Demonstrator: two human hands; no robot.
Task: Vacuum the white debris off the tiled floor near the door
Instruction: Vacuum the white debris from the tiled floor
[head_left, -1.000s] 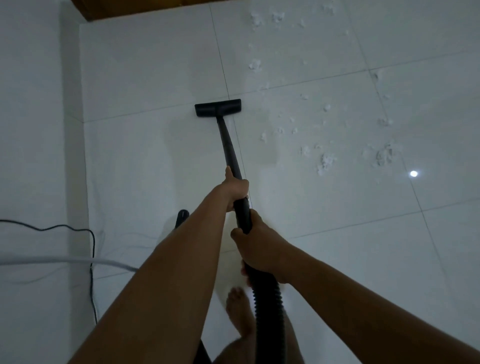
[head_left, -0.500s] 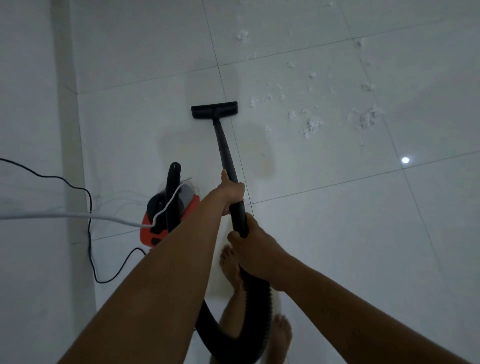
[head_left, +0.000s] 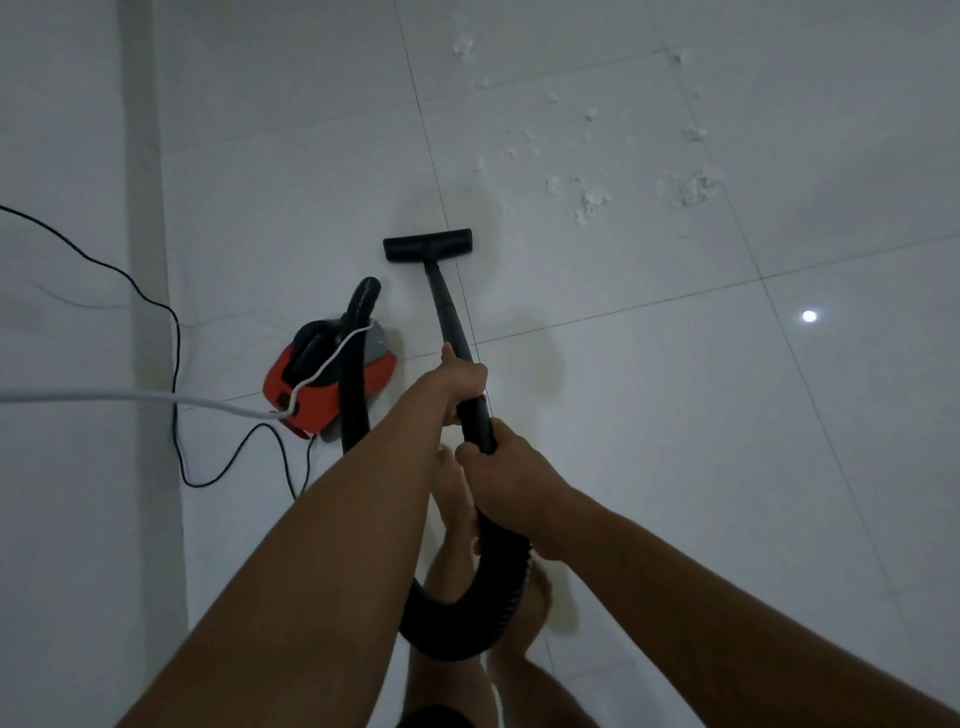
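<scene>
a: head view. what are the hands doing?

b: the left hand (head_left: 462, 379) is wrapping round the black wand (head_left: 449, 317) higher up, its fingers curled about the tube. the right hand (head_left: 504, 478) is clamping the wand's lower end just behind it, where the ribbed hose (head_left: 467, 634) begins. both forearms are running out of the bottom edge of the frame.

a: and where is the task's material lying?

b: the white debris (head_left: 589, 202) is lying scattered on the tiled floor (head_left: 675, 415), ahead and to the right of the floor nozzle (head_left: 427, 245). the nozzle is sitting flat on the tiles, near the closest flecks but apart from them. the dim light is making the smallest bits hard to separate from the pale tiles.

a: what is being hidden?

b: the left forearm is covering part of the hose between its loop and the red vacuum body (head_left: 322, 384). the arms and hose are masking most of the bare feet (head_left: 452, 483). a black cable (head_left: 176, 364) and a white cord (head_left: 130, 397) are leaving the frame at the left edge, so their far ends cannot be told. a bright spot (head_left: 809, 316) is glinting on the tiles at right.
</scene>
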